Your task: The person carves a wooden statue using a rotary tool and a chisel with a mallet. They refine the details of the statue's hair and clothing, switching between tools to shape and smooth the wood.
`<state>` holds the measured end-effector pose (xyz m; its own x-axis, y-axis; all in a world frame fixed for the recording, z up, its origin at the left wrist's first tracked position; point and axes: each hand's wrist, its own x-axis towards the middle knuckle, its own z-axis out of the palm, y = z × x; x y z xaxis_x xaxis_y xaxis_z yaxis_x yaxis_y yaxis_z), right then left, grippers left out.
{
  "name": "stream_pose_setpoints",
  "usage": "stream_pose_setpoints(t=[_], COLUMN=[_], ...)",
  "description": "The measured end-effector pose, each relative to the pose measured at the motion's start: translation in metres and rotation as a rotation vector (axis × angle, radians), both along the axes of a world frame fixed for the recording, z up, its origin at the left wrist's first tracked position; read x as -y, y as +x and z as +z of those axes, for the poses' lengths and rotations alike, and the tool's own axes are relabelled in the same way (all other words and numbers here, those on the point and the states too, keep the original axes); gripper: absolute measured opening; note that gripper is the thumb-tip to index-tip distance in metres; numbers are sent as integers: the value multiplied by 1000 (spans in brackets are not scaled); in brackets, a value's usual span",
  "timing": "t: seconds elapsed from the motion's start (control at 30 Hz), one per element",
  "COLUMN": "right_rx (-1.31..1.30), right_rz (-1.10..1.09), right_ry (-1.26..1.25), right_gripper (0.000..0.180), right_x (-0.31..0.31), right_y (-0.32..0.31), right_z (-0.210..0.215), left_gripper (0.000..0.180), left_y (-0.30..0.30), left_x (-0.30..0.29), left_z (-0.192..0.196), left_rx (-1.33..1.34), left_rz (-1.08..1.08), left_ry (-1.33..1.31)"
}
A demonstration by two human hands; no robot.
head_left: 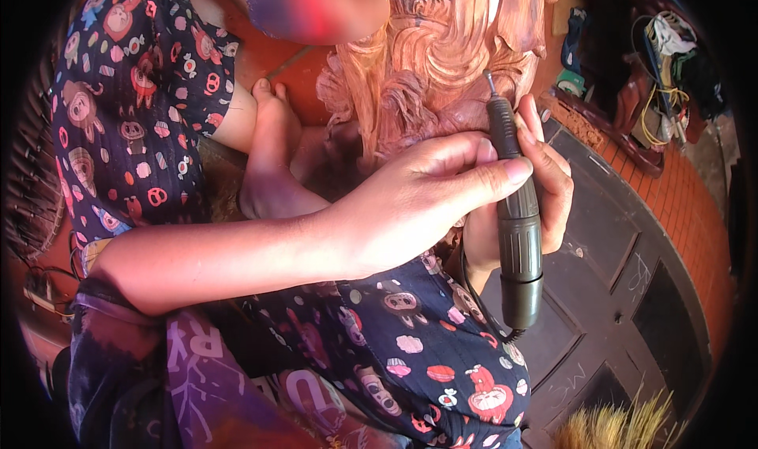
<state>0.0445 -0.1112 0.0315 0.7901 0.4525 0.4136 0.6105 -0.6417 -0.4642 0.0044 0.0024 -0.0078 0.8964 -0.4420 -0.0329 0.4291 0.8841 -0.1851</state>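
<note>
A black handheld rotary carving tool stands nearly upright in front of me, its thin metal bit pointing up and away. My left hand reaches across from the left, with thumb and fingers closed on the tool's upper grip. Behind and to the right, the fingers of my right hand wrap round its body; part of that palm is hidden. A cord leaves the lower end of the tool. Beyond the hands is a reddish-brown wood carving with curling relief. In this view the bit overlaps the carving; whether they touch, I cannot tell.
A dark panelled board lies at the right, with straw-like bristles at its near end. Cloths and wires pile up at the far right. Several slender tools line the left edge. My patterned-clad legs and bare foot flank the carving.
</note>
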Motion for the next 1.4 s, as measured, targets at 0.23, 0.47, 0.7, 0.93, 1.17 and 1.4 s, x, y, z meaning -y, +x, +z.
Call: stream_pose_setpoints(t=[0.23,0.47,0.7,0.93,1.17,1.4], right_rx=[59,31,36,35,18,-3], right_rz=[-4,-25,-7,-17,-1,-5], right_ry=[-28,-26,-34,-41,-73,-64], right_gripper=[24,22,23,26,28,28], right_x=[-4,-6,-8,-8,-9,-6], right_y=[-2,0,6,6,7,5], right_z=[-4,-6,-6,-6,-3,-4], left_gripper=[30,34,43,43,44,43], left_y=[4,6,9,9,12,6], left_x=[-1,-5,-13,-10,-18,-14], left_z=[9,6,-3,-4,-3,-4], left_rx=[-139,-70,34,-22,55,-24], left_rz=[-8,-2,-68,-96,-67,-102], left_ry=[2,83,44,64,27,58])
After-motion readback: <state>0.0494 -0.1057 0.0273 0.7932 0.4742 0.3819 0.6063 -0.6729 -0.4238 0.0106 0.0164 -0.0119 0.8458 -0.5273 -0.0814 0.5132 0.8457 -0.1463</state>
